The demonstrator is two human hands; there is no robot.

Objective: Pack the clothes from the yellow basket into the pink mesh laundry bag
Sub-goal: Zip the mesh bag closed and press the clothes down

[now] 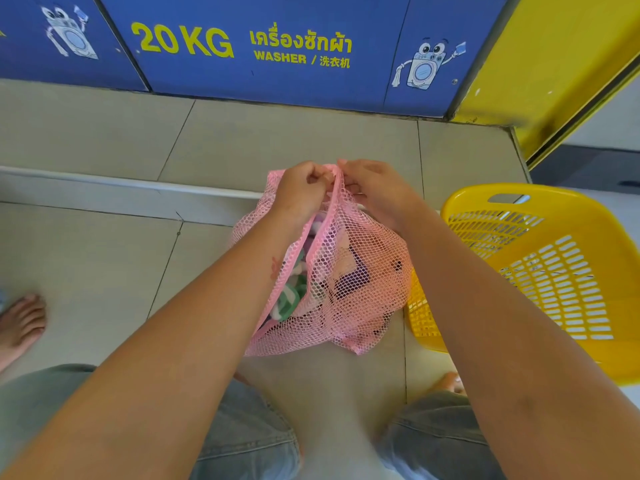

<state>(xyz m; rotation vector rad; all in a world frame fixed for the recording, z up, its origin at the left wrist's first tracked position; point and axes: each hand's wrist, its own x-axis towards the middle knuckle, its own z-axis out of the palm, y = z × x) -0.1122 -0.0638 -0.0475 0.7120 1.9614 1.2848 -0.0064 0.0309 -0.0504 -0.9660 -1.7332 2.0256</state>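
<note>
The pink mesh laundry bag (360,271) stands on the tiled floor in front of me, bulging with clothes (291,299) in green, white, purple and pink that show through the mesh and the open seam. My left hand (301,192) pinches the top edge of the bag at its far end. My right hand (374,192) pinches the same top edge right beside it, the fingertips of both hands almost meeting. The yellow basket (554,265) sits to the right of the bag, its slotted inside showing no clothes.
A blue washer panel (277,46) marked 20 KG runs along the far side, with a yellow panel (554,71) at the right. A raised floor ledge (121,188) crosses behind the bag. A bare foot (20,323) is at the left edge; my knees are below.
</note>
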